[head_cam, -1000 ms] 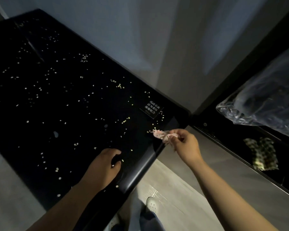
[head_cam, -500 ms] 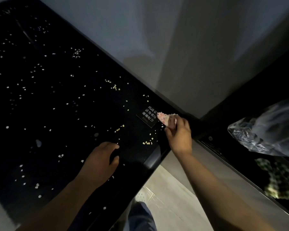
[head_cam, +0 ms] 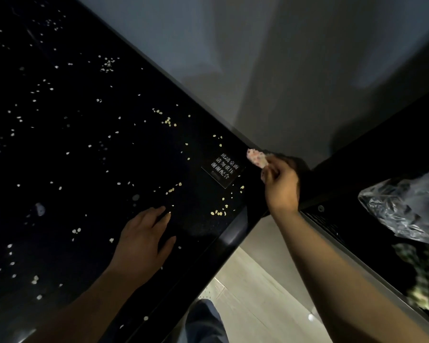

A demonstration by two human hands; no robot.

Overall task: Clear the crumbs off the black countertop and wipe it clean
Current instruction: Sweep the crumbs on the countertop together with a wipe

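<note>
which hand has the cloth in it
The right hand pinches the small pink-speckled cloth near the label; the left hand rests flat on the black countertop among the crumbs, holding nothing.

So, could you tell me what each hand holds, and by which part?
The right hand pinches a small pink cloth by its near end. The left hand holds nothing; it rests flat on the countertop.

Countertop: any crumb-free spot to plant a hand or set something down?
Mostly bare: the strip between the left hand and the rounded front edge, and the dark middle left of the sign. Crumbs crowd the sign's front side and the far left.
</note>
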